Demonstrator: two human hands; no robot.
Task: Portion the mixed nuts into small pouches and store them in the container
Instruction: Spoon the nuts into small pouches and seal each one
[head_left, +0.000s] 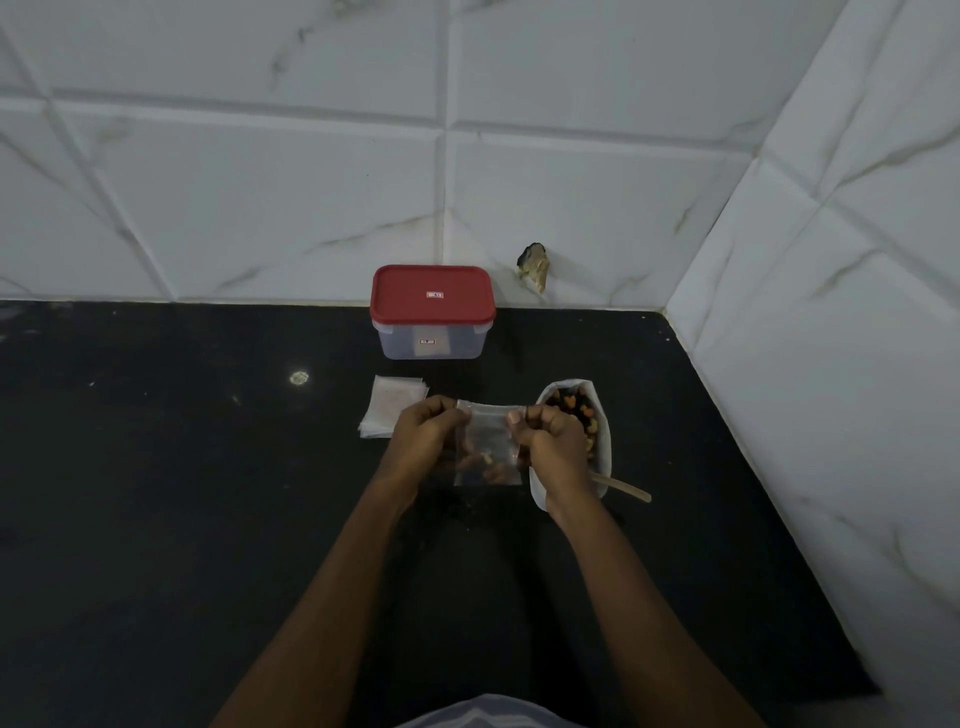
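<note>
The left hand (423, 431) and right hand (550, 436) each pinched a top corner of the clear pouch (488, 452), nuts settled at its bottom, above the black surface (208, 493). From the pouch, the lidded container (432, 312) stood at twelve o'clock, spare pouches (387, 410) at ten, the nut bag (569, 402) at three.

The rectangular container (431, 343) has frosted clear plastic walls under a smooth red plastic lid (432, 283). The small transparent pouch (488, 436) is thin glossy film. The black countertop (156, 493) is glossy, faintly speckled; the pale spoon handle (626, 488) may be wood.
</note>
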